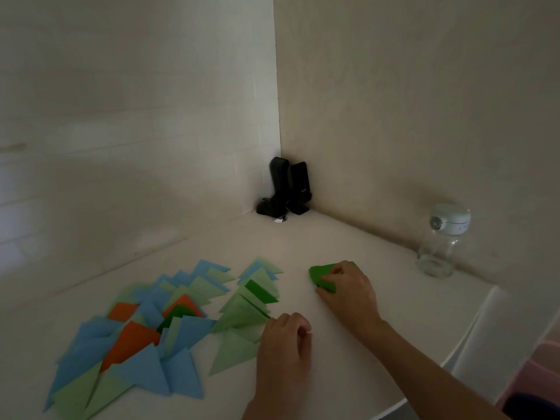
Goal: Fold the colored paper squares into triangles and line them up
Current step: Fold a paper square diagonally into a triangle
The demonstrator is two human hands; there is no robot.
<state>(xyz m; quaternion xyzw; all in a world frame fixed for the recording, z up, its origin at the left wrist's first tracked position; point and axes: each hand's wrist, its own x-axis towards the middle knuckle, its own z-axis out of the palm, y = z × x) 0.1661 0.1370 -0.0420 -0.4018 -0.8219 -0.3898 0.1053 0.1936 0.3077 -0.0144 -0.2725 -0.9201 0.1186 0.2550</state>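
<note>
While right hand (pixel 348 286) grips one dark-green paper (pixel 321 275), left hand (pixel 285 347) curls

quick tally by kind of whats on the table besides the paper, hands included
black upright speakers: 2
clear glass bottle with pale lid: 1
hands: 2, the left hand and the right hand, which grips the dark green paper stack
total: 5
</note>
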